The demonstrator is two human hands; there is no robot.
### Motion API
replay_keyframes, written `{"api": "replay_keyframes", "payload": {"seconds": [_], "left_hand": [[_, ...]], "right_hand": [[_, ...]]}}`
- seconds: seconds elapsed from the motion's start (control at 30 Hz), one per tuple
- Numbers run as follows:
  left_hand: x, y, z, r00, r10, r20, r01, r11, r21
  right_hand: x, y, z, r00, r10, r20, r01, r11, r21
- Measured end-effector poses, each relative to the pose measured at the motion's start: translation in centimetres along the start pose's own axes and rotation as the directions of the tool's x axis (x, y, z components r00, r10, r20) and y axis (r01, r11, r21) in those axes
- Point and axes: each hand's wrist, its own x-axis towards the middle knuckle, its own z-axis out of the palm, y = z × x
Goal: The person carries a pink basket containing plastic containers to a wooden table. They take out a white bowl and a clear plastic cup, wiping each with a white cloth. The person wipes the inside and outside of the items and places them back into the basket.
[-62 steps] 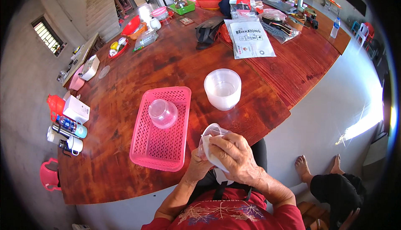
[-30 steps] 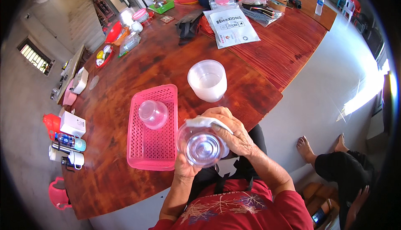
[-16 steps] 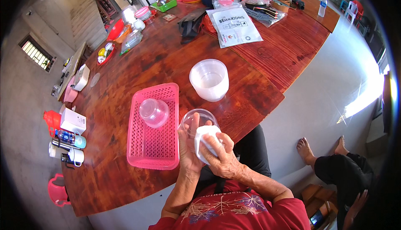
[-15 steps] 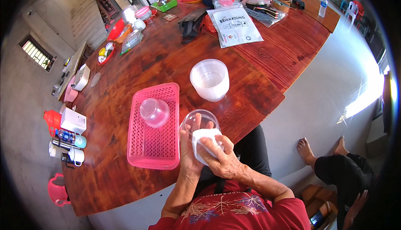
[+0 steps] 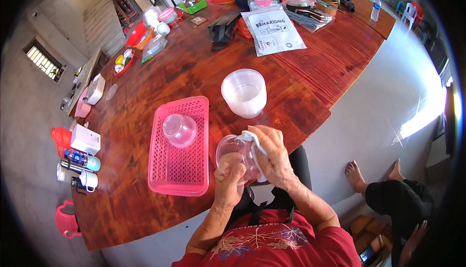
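Note:
A clear plastic bowl [image 5: 232,146] is gripped by its near left side in my left hand [image 5: 228,187], the thumb inside it and its opening tipped to the left. My right hand [image 5: 277,158] pinches a white cloth [image 5: 253,140] and presses it against the bowl's right side; part of the cloth is hidden by the fingers. Just left of my hands, a pink perforated plastic basket [image 5: 177,179] lies on the table with one upturned clear bowl [image 5: 180,131] in it. Beyond my hands stands a stack of clear bowls [image 5: 244,97], openings up.
The brown wooden table [image 5: 116,199] ends close to my body. Mugs, bottles and a white box [image 5: 86,139] line its left edge. A white printed bag [image 5: 274,32] and more goods lie at the back. At right, another person's leg [image 5: 395,204] shows.
The bowl has turned so that its opening faces left. My right hand has moved up and right, carrying the cloth from the bowl's near side to its right edge.

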Motion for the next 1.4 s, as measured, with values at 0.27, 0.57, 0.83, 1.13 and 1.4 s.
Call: {"api": "replay_keyframes", "payload": {"seconds": [0.27,0.57,0.83,1.13,1.4], "left_hand": [[1.0,0.5,0.5,0.992,0.069,-0.108,-0.054,0.988,0.141],[-0.6,-1.3,-1.1,1.000,-0.026,-0.008,0.027,0.943,0.332],[-1.3,-0.6,-2.2,0.985,-0.146,0.089,0.114,0.951,0.289],[-1.0,-0.1,-2.4,0.978,-0.095,0.188,0.060,0.981,0.183],[0.8,0.9,-3.4,0.964,-0.020,0.266,0.107,0.942,-0.317]], "right_hand": [[-4.7,-1.5,1.9,0.947,-0.321,-0.016,0.316,0.938,-0.141],[-1.8,-2.2,0.8,0.830,-0.511,0.223,0.555,0.796,-0.241],[2.5,-1.1,-1.0,0.947,-0.221,0.233,0.205,0.975,0.090],[0.8,3.2,-1.6,0.892,0.320,0.318,-0.438,0.785,0.438],[-6.7,4.7,2.3,0.763,0.579,0.288,-0.562,0.374,0.738]]}}
